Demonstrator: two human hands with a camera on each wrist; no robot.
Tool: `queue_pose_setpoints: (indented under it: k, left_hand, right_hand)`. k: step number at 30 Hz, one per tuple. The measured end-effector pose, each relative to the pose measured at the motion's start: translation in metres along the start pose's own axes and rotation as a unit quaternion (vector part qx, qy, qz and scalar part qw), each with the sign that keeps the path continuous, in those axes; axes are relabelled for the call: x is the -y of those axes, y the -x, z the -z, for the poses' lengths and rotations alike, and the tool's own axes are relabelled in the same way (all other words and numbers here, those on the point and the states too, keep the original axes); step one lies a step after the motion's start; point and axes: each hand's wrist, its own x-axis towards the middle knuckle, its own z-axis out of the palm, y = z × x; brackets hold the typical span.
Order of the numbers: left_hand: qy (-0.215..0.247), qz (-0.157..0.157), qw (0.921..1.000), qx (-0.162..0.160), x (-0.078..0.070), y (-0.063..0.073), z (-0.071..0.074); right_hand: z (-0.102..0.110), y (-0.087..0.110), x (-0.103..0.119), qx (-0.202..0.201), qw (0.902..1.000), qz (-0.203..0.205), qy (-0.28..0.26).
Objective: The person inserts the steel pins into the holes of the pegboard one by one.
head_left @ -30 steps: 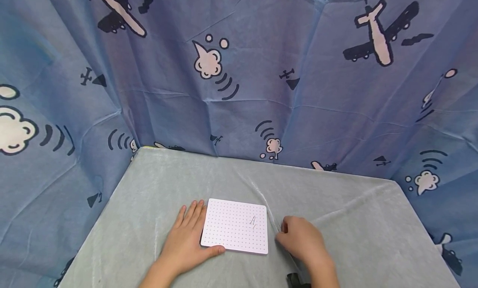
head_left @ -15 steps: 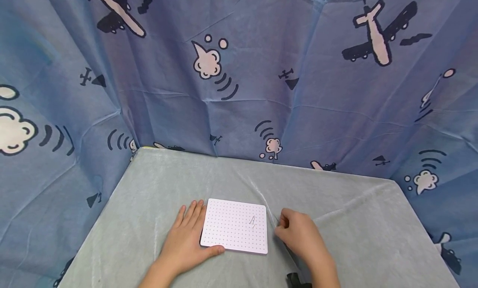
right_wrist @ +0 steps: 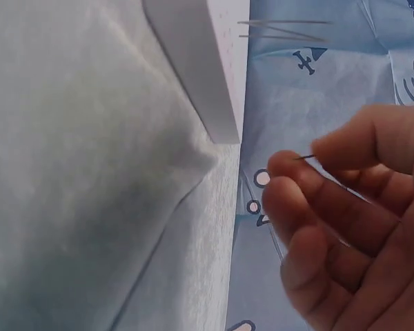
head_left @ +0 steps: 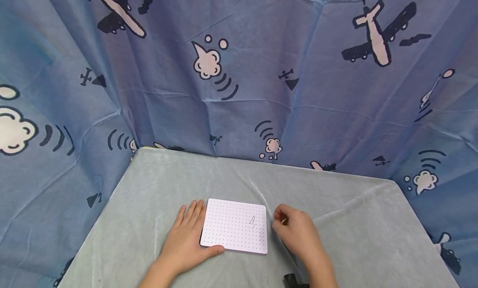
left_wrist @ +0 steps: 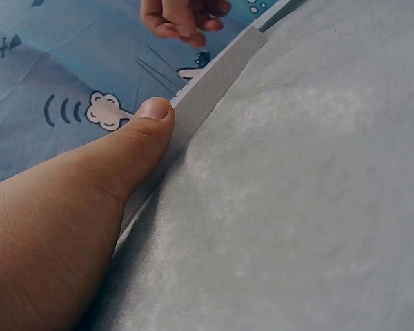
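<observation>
A white pegboard [head_left: 233, 226] with rows of small holes lies on the cloth-covered table. Several thin metal pins [right_wrist: 286, 29] stand up from its right half, some leaning. My left hand [head_left: 186, 241] lies flat along the board's left side, fingers straight, with the thumb against the front edge. Just right of the board, my right hand [head_left: 298, 234] pinches a thin metal pin [right_wrist: 305, 157] between thumb and index finger, apart from the board. Only a short dark length of that pin shows in the right wrist view; the rest is hidden by the fingers.
Grey plush cloth [head_left: 358, 230] covers the table, with creases running right of the board. A black object [head_left: 293, 280] sits by the right wrist at the bottom edge. Behind the table hangs a blue curtain [head_left: 239, 113] printed with planes.
My right hand has shifted forward and slightly left, closer to the board's right edge, its fingertips lifting. The left hand and the pegboard have stayed in place.
</observation>
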Motion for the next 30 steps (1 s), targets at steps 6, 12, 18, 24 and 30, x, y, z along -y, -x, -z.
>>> queue_pose_setpoints:
  k: [6, 12, 18, 24, 30]
  left_hand:
    - [-0.003, 0.000, 1.0000, 0.001, 0.000, 0.001, 0.000]
    - [-0.003, 0.000, 1.0000, 0.001, 0.001, 0.001, 0.000]
    - [-0.001, 0.003, 1.0000, 0.003, 0.001, 0.000, -0.001]
    - [0.001, 0.000, 1.0000, 0.001, 0.001, -0.001, -0.001]
    - [-0.001, -0.007, 0.9999, -0.011, 0.002, 0.000, -0.001]
  right_hand:
    - [-0.005, 0.000, 0.006, -0.023, 0.9981, -0.002, -0.057]
    - [-0.013, -0.001, 0.010, -0.024, 0.9926, -0.011, -0.118]
    - [-0.021, -0.003, 0.010, -0.027, 0.9884, 0.002, -0.149]
    - [-0.025, -0.002, 0.009, -0.011, 0.9843, 0.009, -0.176]
    - [-0.029, -0.002, 0.008, 0.007, 0.9851, 0.020, -0.171]
